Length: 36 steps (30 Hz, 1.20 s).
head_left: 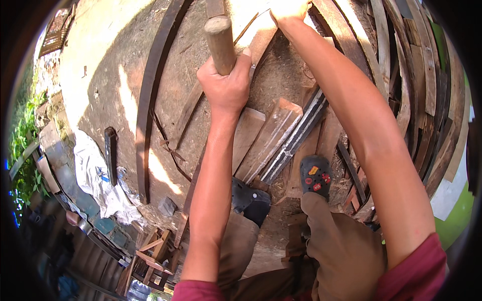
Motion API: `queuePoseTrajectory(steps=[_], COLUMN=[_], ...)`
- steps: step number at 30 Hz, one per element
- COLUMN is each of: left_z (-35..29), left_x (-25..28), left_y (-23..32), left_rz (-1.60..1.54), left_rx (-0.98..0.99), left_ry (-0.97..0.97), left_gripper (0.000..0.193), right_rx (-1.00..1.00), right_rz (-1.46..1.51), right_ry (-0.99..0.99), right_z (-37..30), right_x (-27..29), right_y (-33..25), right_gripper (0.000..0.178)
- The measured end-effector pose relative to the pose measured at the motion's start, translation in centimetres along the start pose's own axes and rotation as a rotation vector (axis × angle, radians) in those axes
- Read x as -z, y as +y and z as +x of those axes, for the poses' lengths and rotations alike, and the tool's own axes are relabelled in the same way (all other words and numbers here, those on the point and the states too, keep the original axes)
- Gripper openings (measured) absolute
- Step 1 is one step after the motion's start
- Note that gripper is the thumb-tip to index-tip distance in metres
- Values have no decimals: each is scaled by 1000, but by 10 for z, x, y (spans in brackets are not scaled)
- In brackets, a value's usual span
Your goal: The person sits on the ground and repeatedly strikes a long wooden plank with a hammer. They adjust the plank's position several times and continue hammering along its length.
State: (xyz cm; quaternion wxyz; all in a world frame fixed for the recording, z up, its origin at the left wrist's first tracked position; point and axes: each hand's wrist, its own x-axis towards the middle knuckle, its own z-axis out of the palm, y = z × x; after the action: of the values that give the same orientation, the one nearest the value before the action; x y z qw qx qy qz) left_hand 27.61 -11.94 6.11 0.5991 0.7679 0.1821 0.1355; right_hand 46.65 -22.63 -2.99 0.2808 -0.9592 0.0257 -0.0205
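Observation:
My left hand [226, 85] is wrapped round a thick, round wooden handle [221, 47]. Its blunt end points up and away from me; whatever is at the lower end is hidden behind my fist. At the top edge, my right hand [291, 9] is partly cut off and washed out by sunlight. It is beside the far end of a narrow plank [263, 42], and its fingers do not show well enough to tell whether it grips the wood. Between my forearms lie short boards [271, 135] with pale streaks and a dark, white-streaked strip [296, 138].
A long dark beam [148, 105] lies on the concrete ground to the left. Beyond it are a white cloth or sack [98, 175] and a dark short bar [111, 155]. Stacked planks [427, 75] line the right side. My clog-shod feet [315, 175] stand among the boards.

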Motion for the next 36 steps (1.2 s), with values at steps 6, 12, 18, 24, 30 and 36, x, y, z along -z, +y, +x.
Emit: queuePoseTrajectory(steps=[6, 12, 18, 24, 30, 36], left_z=[-15, -14, -40, -81, -118, -152], left_x=[74, 65, 95, 76, 38, 12], left_y=[-41, -20, -18, 26, 61, 87], left_rz=[-850, -565, -229, 40, -390, -363], left_rx=[51, 124, 158, 313, 333, 271], left_ry=[192, -20, 17, 278, 412, 344], left_gripper=[30, 33, 42, 54, 49, 48], right_rx=[-4, -49, -240, -334, -994, -1028], right_rz=[-21, -18, 124, 699, 1124, 1404], right_ry=[-7, -14, -120, -619, -1160, -1042], right_z=[-5, -3, -13, -157, -232, -243], right_x=[1, 9, 24, 127, 149, 151], right_y=[2, 13, 27, -13, -32, -53], right_gripper=[47, 47, 47, 45, 68, 40])
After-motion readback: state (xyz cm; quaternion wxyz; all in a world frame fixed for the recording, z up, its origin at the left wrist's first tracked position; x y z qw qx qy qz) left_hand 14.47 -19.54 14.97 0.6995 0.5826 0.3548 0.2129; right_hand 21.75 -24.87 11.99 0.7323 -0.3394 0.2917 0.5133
